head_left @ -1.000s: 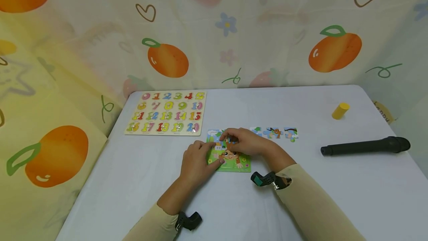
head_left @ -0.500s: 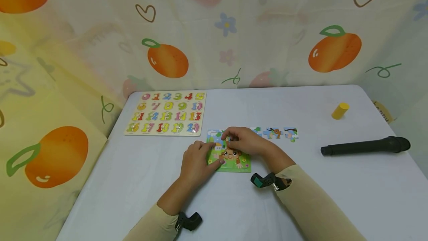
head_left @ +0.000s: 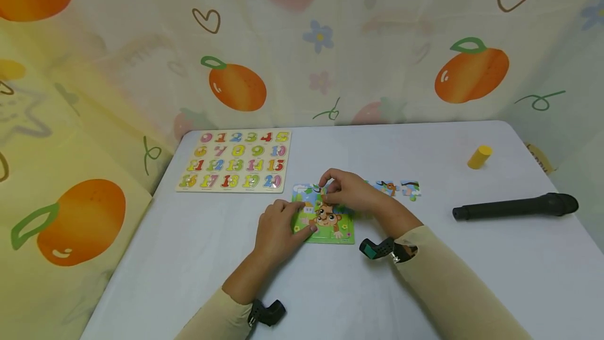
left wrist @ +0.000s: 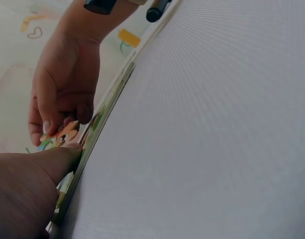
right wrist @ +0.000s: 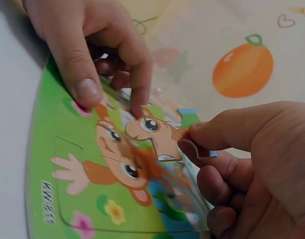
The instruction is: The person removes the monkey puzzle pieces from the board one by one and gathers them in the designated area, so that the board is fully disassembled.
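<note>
A pale cloth backdrop printed with oranges, hearts and flowers hangs behind a white desk. The head view sets out the whole layout; the right wrist view alone makes the code "KW-811" readable on the puzzle board. The left wrist view catches that board nearly edge-on, as a thin slab.

The board bears a brown monkey with big dark eyes on green ground with pink and yellow flowers. The person's right hand pinches a puzzle piece between thumb and index finger, tilted over the board; it shows a brown face with one eye. The left hand has thumb and index finger spread, the thumb pressing the board.

The board lies near the desk's middle, well apart from its edges, with white surface stretching in front. A number board sits at the back left. Two loose pieces lie beyond the right hand; a yellow cylinder and black microphone are farther right.
</note>
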